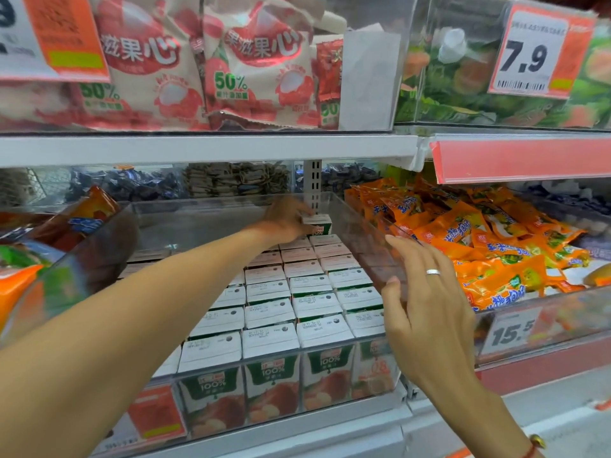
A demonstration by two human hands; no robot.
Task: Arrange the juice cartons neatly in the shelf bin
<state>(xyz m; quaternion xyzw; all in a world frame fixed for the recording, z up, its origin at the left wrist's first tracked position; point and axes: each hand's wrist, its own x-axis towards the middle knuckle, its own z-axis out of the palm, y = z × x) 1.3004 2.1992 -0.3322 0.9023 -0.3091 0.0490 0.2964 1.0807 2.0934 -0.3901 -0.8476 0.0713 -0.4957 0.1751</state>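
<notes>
A clear plastic shelf bin (360, 226) holds several rows of white-topped, green-sided juice cartons (271, 338) standing upright. My left hand (286, 219) reaches deep into the bin and grips one juice carton (319, 224) at the back right, raised above the rows. My right hand (426, 302) hovers by the bin's right wall with fingers straight and spread, holding nothing; it wears a ring.
Orange snack packets (463, 233) fill the bin to the right. Red and white lychee pouches (231, 61) sit on the shelf above, behind price tags (532, 51). Colourful packets (49, 233) lie in the left bin. The shelf board (205, 148) overhangs the bin closely.
</notes>
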